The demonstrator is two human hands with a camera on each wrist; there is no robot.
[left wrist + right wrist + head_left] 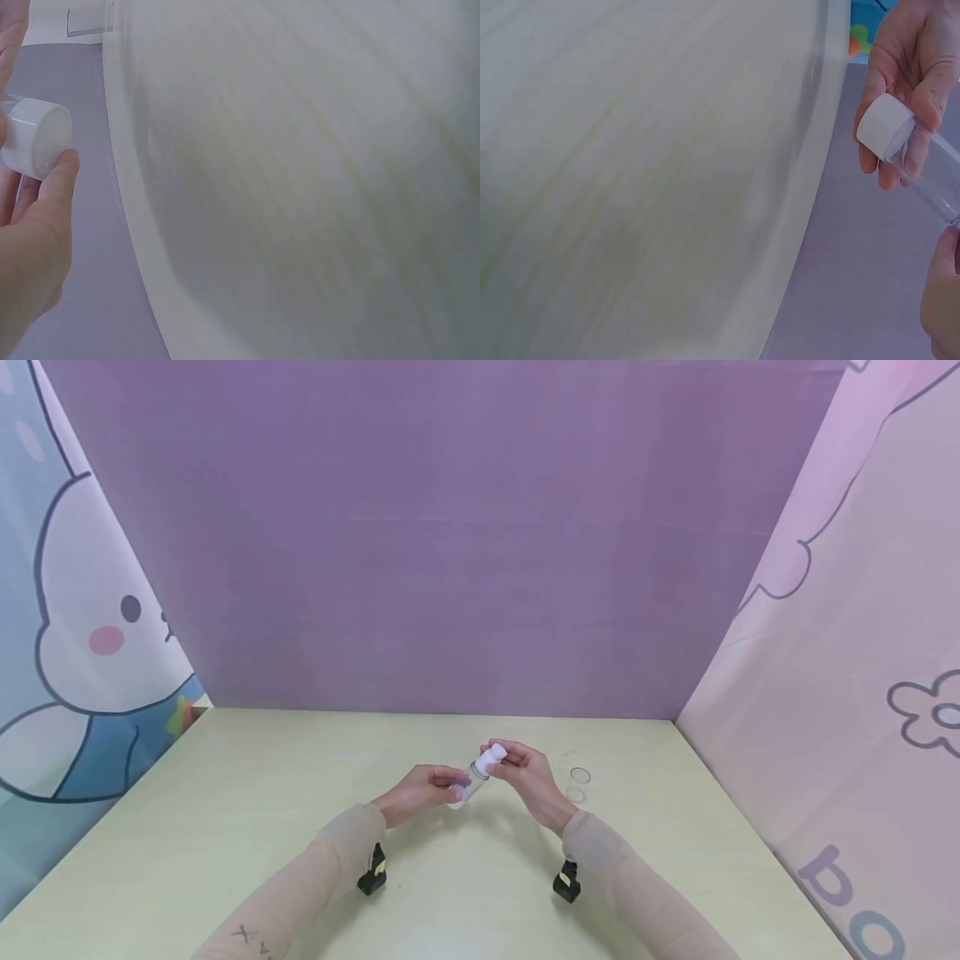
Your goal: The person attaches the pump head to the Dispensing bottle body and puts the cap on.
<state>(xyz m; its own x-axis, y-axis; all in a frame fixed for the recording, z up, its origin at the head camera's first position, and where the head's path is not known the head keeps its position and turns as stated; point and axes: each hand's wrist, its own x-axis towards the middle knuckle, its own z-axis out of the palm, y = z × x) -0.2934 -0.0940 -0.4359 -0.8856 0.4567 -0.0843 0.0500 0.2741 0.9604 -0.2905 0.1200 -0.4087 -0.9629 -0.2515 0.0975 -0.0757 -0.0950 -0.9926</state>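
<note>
Tilted above the table is a small clear bottle [472, 785] with a white base [456, 797] at its lower left and a white pump-like top [491, 758] at its upper right. My left hand [420, 790] holds the base end between thumb and fingers. The right hand [531, 774] pinches the bottle near its white top. In the left wrist view, a fingertip touches the flat face of the white base [39, 136]. The right wrist view shows the clear wall [928, 176] between both hands; the white top is out of sight there.
A clear, round, open-rimmed cap [577, 786] stands on the pale table [465, 893], just right of the right hand. A purple panel [450, 568] rises behind the table. Printed cartoon sheets [105, 577] hang at both sides.
</note>
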